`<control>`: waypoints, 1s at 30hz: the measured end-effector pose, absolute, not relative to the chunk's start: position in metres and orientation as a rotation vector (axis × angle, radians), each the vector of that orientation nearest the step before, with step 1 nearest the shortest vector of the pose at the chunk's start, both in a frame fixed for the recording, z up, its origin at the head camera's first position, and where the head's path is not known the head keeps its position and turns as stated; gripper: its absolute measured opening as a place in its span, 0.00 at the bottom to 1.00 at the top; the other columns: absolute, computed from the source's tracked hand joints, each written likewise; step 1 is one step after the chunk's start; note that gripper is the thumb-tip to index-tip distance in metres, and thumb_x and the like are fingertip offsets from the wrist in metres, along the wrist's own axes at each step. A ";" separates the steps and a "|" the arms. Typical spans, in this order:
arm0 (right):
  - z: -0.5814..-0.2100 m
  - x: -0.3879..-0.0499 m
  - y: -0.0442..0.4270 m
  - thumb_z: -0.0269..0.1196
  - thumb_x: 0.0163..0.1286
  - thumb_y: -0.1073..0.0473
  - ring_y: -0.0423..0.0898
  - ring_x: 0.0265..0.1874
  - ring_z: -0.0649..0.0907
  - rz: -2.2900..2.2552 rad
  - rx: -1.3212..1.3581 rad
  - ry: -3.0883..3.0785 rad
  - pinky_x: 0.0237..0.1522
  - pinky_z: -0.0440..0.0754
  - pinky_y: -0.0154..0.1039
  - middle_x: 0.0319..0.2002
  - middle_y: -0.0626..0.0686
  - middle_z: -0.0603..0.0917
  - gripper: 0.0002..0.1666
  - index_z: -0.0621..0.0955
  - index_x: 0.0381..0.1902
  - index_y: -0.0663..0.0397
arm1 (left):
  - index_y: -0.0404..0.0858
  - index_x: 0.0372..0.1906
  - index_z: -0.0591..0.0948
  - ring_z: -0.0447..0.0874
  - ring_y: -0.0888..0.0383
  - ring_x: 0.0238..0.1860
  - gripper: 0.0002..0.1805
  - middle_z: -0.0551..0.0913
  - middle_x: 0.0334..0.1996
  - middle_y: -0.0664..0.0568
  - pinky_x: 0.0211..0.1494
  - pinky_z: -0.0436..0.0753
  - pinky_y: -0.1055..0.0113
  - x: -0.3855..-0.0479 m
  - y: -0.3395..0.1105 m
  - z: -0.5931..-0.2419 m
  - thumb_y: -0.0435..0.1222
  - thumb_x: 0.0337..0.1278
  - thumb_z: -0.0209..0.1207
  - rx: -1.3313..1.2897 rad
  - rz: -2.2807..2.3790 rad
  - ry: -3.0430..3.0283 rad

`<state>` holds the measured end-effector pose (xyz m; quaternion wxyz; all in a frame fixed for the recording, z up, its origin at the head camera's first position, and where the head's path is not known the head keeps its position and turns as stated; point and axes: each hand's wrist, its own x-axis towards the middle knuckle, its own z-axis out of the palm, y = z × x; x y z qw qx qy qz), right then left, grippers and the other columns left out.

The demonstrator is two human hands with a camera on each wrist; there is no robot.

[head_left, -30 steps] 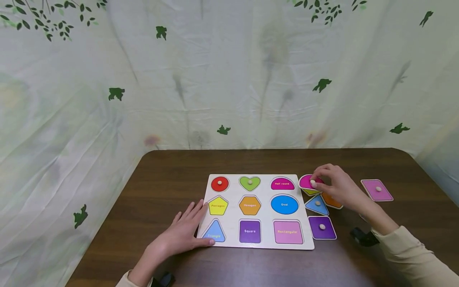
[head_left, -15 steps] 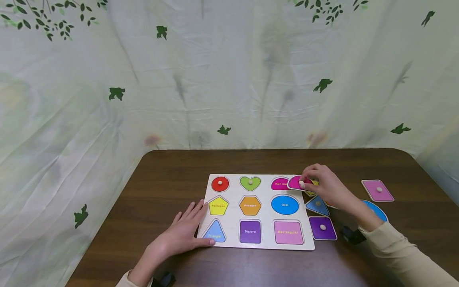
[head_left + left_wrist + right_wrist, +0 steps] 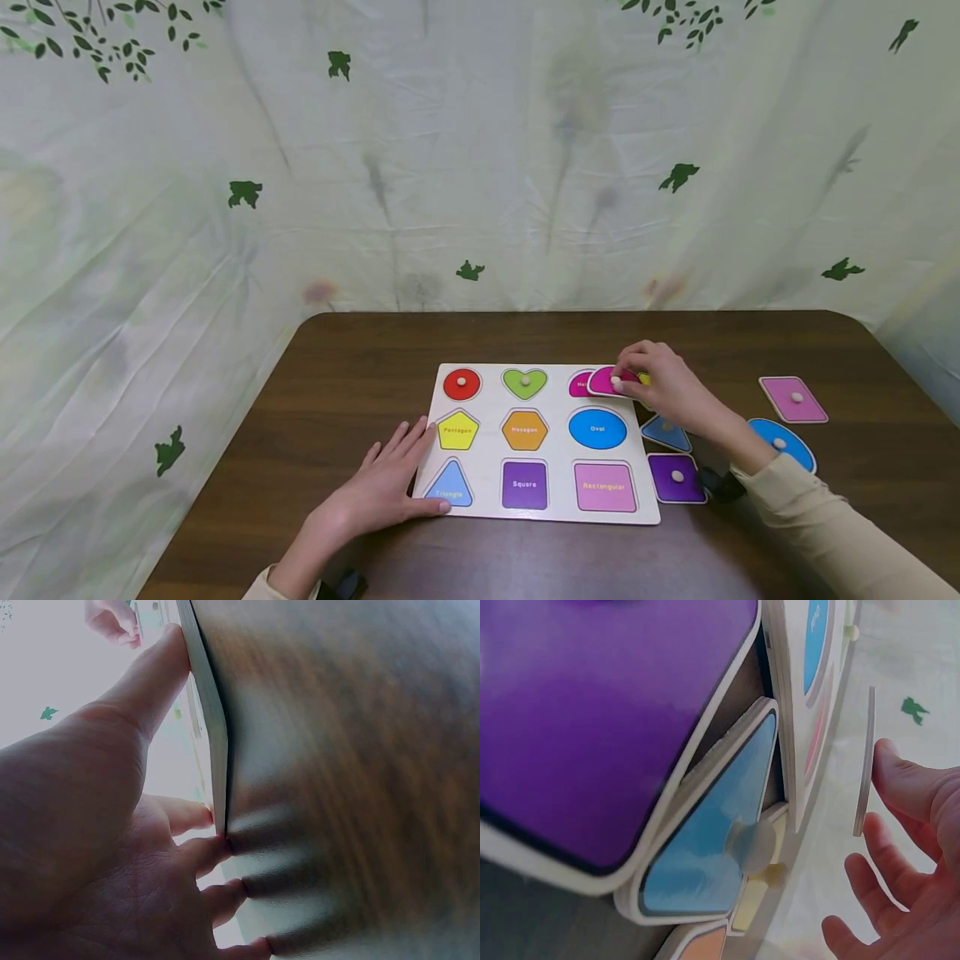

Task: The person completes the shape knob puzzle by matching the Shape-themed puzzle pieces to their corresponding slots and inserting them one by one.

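Note:
My left hand (image 3: 382,487) lies with spread, straight fingers at the left edge of the white puzzle board (image 3: 555,450), its thumb on the lower left corner by the triangle slot. In the left wrist view the hand (image 3: 112,825) touches the board's edge (image 3: 214,742). My right hand (image 3: 667,387) pinches the knob of the magenta half-round piece (image 3: 602,381), which overlaps the right part of the half-round slot. The right wrist view shows this piece (image 3: 865,765) edge-on, off the board, at the fingertips of the hand (image 3: 907,840). A red circle (image 3: 461,384) and a green heart (image 3: 524,383) sit in their slots.
Right of the board lie a blue triangle (image 3: 664,435), a purple square (image 3: 667,479), a blue oval (image 3: 795,446) and a pink rectangle (image 3: 802,400). A yellow piece (image 3: 754,900) and an orange one (image 3: 705,946) lie beyond the triangle in the right wrist view. A curtain hangs behind the table.
My right hand has carried the half-round piece left, from beside the board to over its upper right part. The blue oval has come into view from under the right arm. My left hand has stayed put.

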<state>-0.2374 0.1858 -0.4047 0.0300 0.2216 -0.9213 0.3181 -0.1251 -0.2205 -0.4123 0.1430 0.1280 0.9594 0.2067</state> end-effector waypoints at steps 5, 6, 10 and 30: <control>-0.406 -0.243 0.180 0.70 0.63 0.62 0.63 0.57 0.70 0.979 0.694 -2.846 0.54 0.74 0.64 0.52 0.60 0.79 0.06 0.86 0.39 0.50 | 0.40 0.78 0.56 0.42 0.41 0.77 0.61 0.51 0.78 0.46 0.70 0.46 0.32 -0.125 -0.222 -0.412 0.63 0.41 0.69 0.358 0.603 2.767; -0.406 -0.245 0.179 0.70 0.63 0.62 0.64 0.57 0.71 0.976 0.699 -2.844 0.54 0.74 0.64 0.52 0.60 0.79 0.06 0.87 0.39 0.51 | 0.40 0.78 0.55 0.42 0.41 0.77 0.61 0.51 0.78 0.46 0.70 0.46 0.32 -0.125 -0.222 -0.412 0.63 0.41 0.69 0.358 0.606 2.767; -0.408 -0.249 0.174 0.71 0.62 0.63 0.62 0.56 0.71 0.962 0.706 -2.841 0.53 0.76 0.62 0.51 0.60 0.79 0.06 0.87 0.38 0.51 | 0.40 0.78 0.55 0.42 0.41 0.77 0.61 0.50 0.78 0.46 0.70 0.46 0.32 -0.124 -0.222 -0.411 0.63 0.41 0.69 0.357 0.611 2.767; -0.407 -0.262 0.159 0.75 0.57 0.60 0.60 0.54 0.74 0.705 0.761 -2.916 0.52 0.72 0.63 0.48 0.58 0.82 0.06 0.88 0.34 0.49 | 0.40 0.77 0.56 0.41 0.42 0.77 0.61 0.51 0.78 0.47 0.70 0.46 0.33 -0.125 -0.219 -0.413 0.63 0.41 0.70 0.343 0.590 2.768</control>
